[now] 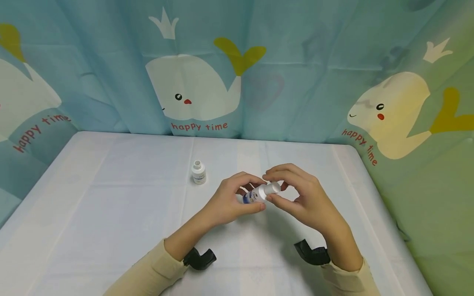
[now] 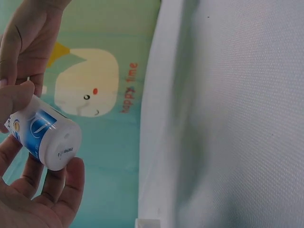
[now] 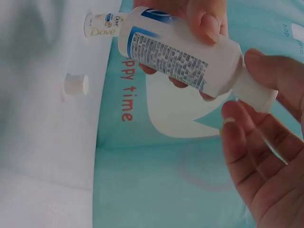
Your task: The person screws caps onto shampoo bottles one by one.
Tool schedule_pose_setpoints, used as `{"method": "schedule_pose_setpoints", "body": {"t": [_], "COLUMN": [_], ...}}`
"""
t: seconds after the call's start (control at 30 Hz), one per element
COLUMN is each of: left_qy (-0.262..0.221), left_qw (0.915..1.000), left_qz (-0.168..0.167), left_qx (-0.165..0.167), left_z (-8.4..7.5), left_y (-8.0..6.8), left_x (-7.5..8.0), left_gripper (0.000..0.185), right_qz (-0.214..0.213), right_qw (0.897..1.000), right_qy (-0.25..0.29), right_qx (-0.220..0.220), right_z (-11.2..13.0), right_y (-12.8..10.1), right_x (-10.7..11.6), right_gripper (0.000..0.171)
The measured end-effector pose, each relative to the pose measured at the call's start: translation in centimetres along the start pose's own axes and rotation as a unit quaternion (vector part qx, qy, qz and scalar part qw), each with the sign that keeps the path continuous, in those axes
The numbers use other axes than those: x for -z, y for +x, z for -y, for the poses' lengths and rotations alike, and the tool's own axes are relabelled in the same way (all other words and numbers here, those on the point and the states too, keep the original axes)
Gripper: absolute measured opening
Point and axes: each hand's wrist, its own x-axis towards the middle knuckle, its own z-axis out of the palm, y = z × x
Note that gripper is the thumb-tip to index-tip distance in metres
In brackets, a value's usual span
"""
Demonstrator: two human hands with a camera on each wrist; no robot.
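Observation:
My left hand (image 1: 231, 199) holds a small white and blue bottle (image 1: 254, 195) around its body, tilted above the table. The bottle's round base (image 2: 61, 145) faces the camera in the left wrist view, and printed text covers its side in the right wrist view. My right hand (image 1: 301, 197) has its thumb and fingers curled around the white cap (image 3: 255, 90) on the neck. The thumb lies against the cap there, with the index fingertip close under its edge. Farther back on the left, a second small white bottle (image 1: 198, 172) stands upright with an uncapped neck.
A loose white cap (image 3: 76, 84) lies on the table in the right wrist view, and the hands hide it from the head camera. White cloth covers the table (image 1: 122, 205). A blue-green curtain (image 1: 296, 82) with whale prints hangs along its back and right sides.

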Motion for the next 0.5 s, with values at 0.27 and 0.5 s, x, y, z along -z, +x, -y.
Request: {"method": "schedule_pose_setpoints", "body": {"t": [0.27,0.5], "left_qy": [0.016,0.017], "left_qw": [0.9998,0.9998], "left_qz": [-0.004,-0.006], "left_qx": [-0.004,-0.006], "left_z": [-0.38,-0.49], "left_y": [0.01,-0.04], "left_x": [0.18,0.3], "left_gripper": [0.039,0.042], "right_qz": [0.016,0.005], "right_qw": [0.999,0.999], "right_qy": [0.022,0.014], "right_qx": [0.032,0.033], "right_z": [0.15,0.11], "right_y": [-0.05,0.09], "right_x": [0.38,0.34], "right_gripper": [0.035,0.04]}}
